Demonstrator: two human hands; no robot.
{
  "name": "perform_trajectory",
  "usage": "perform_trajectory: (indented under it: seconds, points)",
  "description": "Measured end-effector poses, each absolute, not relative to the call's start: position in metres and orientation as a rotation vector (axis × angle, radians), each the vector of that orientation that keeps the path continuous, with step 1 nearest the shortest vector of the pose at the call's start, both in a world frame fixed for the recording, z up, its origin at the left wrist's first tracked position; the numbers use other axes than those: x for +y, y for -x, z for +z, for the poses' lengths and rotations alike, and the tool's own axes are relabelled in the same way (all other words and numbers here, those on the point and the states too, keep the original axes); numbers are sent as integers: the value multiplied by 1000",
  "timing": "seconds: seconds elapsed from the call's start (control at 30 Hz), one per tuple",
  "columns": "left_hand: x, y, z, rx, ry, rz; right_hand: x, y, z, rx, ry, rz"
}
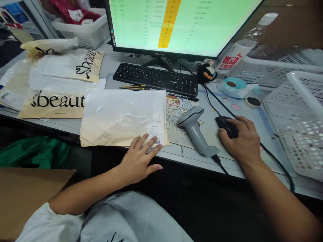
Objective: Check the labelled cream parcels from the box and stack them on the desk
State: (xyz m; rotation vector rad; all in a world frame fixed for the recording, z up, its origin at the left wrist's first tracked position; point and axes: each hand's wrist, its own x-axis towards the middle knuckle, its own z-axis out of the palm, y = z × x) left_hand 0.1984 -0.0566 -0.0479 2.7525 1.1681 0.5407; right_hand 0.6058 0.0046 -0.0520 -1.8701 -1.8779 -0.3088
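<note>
My left hand [141, 158] lies flat, fingers spread, on the front edge of a cream plastic mailing bag [121, 114]. Its fingertips touch a small white label [155, 129] with a barcode at the bag's lower right corner. Over on the right, my right hand [241, 137] is curled over a black computer mouse [224, 126]. Between the two hands a grey barcode scanner [194, 131] rests on the printed desk mat, its cable running off the front edge. A monitor [164, 27] with a green spreadsheet and an orange column stands behind a black keyboard [156, 77].
More mailing bags [58, 101] are piled at the left. A white basket [88, 33] with red packages stands behind them. On the right are a plastic bottle [233, 53], a roll of blue tape [232, 85] and a white perforated basket [297, 111]. A cardboard box [30, 198] sits below, left.
</note>
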Motion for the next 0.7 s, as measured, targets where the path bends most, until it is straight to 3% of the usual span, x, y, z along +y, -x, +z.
perform_trajectory:
  seconds: [0.5, 0.7]
  points:
    - [-61, -206, -60, 1242, -2666, 586, 2, -599, -44, -1887, 1957, -278]
    - [-63, -198, -75, 1260, -2855, 783, 7, -626, -62, -1870, 1846, -275]
